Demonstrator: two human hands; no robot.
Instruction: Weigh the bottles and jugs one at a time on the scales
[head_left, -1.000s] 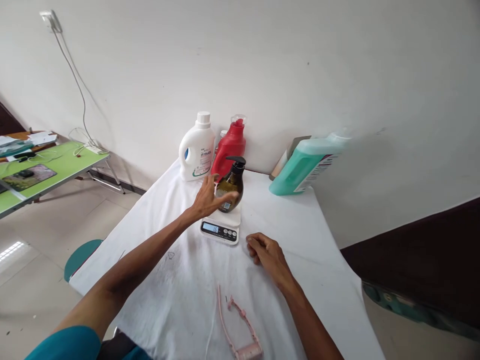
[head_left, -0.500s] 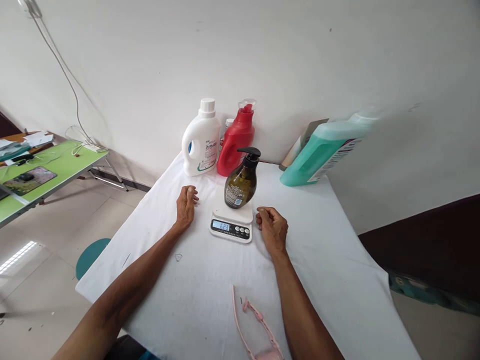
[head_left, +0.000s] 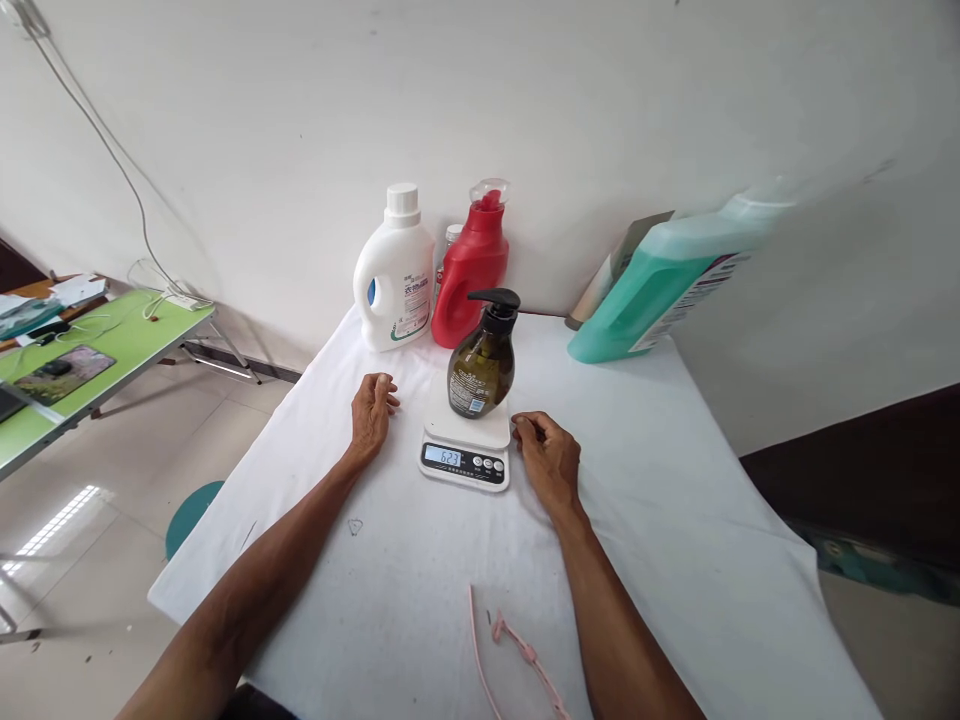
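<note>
A plain white wall backs a desk point(head_left: 675, 480) covered in white cloth, with a green side table point(head_left: 112, 345) off to my left across tiled floor. Against the wall stand a tilted teal jug point(head_left: 660, 290), a white detergent bottle point(head_left: 395, 275) and a red bottle point(head_left: 471, 275). In front of them, mid-desk, a white kitchen scale point(head_left: 466, 448) carries a dark pump bottle point(head_left: 483, 362), upright; the display reads 623. A second ago my left hand point(head_left: 371, 415) was on that bottle; now it lies flat, loosely curled, holding nothing, just left of the scale. My right hand point(head_left: 550, 458) rests half-closed and empty, touching the scale's right edge. So the bottle stands free for weighing. Open cloth lies all around, with a pink strap point(head_left: 517, 650) near the front edge.
</note>
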